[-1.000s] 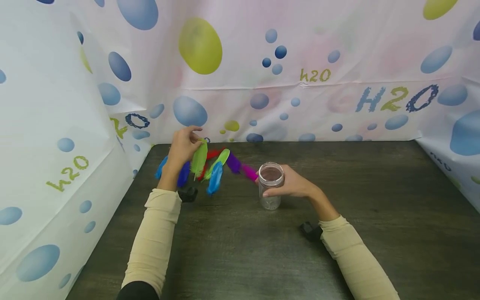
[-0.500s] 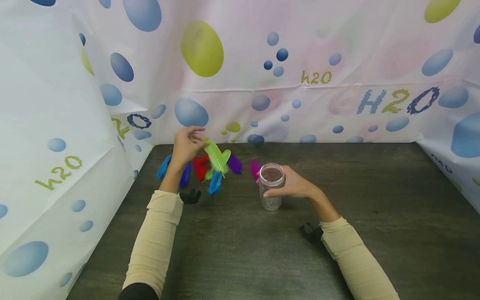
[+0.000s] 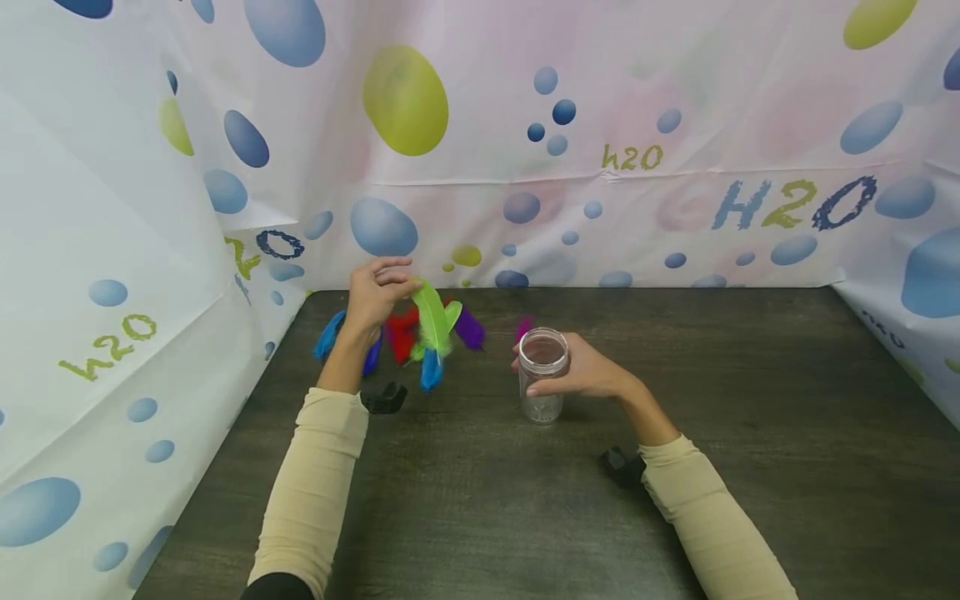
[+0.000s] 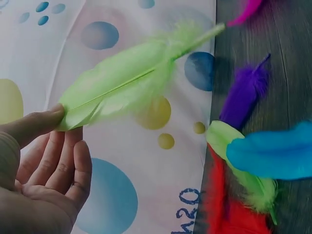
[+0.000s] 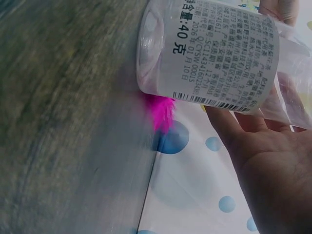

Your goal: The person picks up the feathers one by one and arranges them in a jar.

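Note:
Between thumb and fingertips my left hand [image 3: 377, 293] pinches a lime-green feather [image 4: 117, 87] by its broad tip, its quill end pointing away. It is held above several feathers on the table: a blue feather [image 4: 273, 151], another green feather [image 4: 258, 187], a purple feather [image 4: 242, 92] and red feathers [image 3: 402, 335]. My right hand [image 3: 592, 367] grips a clear plastic jar [image 3: 543, 408], its mouth uncovered and facing up. A white printed label [image 5: 222, 53] is on the jar's side. Behind the jar lies a magenta feather [image 5: 162, 111], partly hidden.
Another blue feather [image 3: 328, 335] and a dark blue feather [image 3: 372, 354] lie beside my left wrist, partly covered by it. The dark wooden table [image 3: 487, 500] meets a white sheet with printed bubbles [image 3: 480, 167] at its back and left.
My left hand has moved slightly right, and the pinched green feather has swung right, over the blue one. More of the red feathers shows. The magenta feather has shifted right, behind the jar.

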Available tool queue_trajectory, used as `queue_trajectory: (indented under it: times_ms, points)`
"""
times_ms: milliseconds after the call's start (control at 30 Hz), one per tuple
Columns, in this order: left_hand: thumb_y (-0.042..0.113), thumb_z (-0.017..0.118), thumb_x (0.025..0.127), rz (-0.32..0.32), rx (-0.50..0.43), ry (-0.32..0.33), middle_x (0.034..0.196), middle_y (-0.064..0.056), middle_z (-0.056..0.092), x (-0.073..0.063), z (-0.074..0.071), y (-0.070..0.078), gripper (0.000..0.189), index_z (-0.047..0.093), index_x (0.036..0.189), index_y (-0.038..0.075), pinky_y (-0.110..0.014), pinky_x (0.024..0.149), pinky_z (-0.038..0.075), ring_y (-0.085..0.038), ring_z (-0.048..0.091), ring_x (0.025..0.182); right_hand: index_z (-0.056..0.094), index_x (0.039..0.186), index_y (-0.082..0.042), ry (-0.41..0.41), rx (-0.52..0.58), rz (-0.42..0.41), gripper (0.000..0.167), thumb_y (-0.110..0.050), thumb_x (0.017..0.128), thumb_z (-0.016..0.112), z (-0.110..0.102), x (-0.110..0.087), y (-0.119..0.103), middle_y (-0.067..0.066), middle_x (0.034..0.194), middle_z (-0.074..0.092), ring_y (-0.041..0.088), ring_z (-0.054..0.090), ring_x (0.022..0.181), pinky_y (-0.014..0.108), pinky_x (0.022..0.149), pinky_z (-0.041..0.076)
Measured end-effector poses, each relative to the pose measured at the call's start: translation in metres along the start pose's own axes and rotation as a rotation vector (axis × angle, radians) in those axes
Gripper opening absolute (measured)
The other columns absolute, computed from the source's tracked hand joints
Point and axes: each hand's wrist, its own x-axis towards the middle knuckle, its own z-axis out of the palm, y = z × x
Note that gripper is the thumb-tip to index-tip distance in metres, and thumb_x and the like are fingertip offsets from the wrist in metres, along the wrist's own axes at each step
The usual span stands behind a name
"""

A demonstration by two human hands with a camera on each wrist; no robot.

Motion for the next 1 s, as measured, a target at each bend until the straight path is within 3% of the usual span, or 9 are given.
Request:
queue_trajectory:
  times_ms: [333, 567, 700, 867, 1000]
  points:
    - [-0.001, 0.077, 0.09, -0.004, -0.046, 0.023, 0.081, 0.009, 0.075, -0.003, 0.005, 0.007, 0.041, 0.065, 0.129, -0.007, -0.021, 0.072, 0.056, -0.009, 0.066, 0.073, 0.059, 0.129, 0.01, 0.0, -0.002, -0.014, 0.051, 0.002, 0.084, 0.083, 0.002, -0.001, -0.002, 0.017, 0.115, 0.073, 0.025, 0.071, 0.107, 0.036, 0.092, 0.059]
    - [-0.009, 0.074, 0.089, 0.002, -0.202, 0.002, 0.078, 0.008, 0.074, -0.006, 0.013, 0.013, 0.034, 0.068, 0.121, 0.0, -0.024, 0.074, 0.058, -0.01, 0.068, 0.072, 0.059, 0.129, 0.01, 0.0, 0.001, -0.015, 0.052, 0.002, 0.084, 0.083, 0.002, -0.002, -0.001, 0.016, 0.115, 0.073, 0.028, 0.07, 0.109, 0.036, 0.093, 0.059]
    - [-0.011, 0.074, 0.088, 0.017, -0.248, 0.007, 0.078, 0.005, 0.073, -0.011, 0.019, 0.018, 0.031, 0.07, 0.114, 0.005, -0.025, 0.073, 0.058, -0.011, 0.067, 0.073, 0.059, 0.129, 0.008, -0.008, -0.003, -0.031, 0.051, 0.002, 0.084, 0.082, 0.002, -0.004, 0.0, 0.015, 0.115, 0.073, 0.036, 0.069, 0.11, 0.037, 0.094, 0.058]
    - [-0.013, 0.071, 0.088, 0.063, -0.286, -0.002, 0.078, 0.004, 0.072, -0.019, 0.026, 0.024, 0.032, 0.069, 0.116, 0.003, -0.023, 0.067, 0.056, -0.011, 0.065, 0.069, 0.059, 0.128, 0.007, -0.018, -0.003, -0.048, 0.051, -0.002, 0.084, 0.084, 0.002, -0.007, 0.003, 0.033, 0.117, 0.067, 0.042, 0.067, 0.111, 0.038, 0.095, 0.058]
    - [-0.015, 0.07, 0.089, 0.073, -0.335, -0.001, 0.077, 0.003, 0.072, -0.025, 0.031, 0.026, 0.031, 0.068, 0.114, 0.003, -0.021, 0.064, 0.056, -0.01, 0.065, 0.067, 0.06, 0.127, 0.008, -0.022, -0.016, -0.053, 0.052, -0.003, 0.083, 0.085, 0.003, -0.01, 0.004, 0.04, 0.117, 0.063, 0.034, 0.07, 0.108, 0.037, 0.093, 0.059]
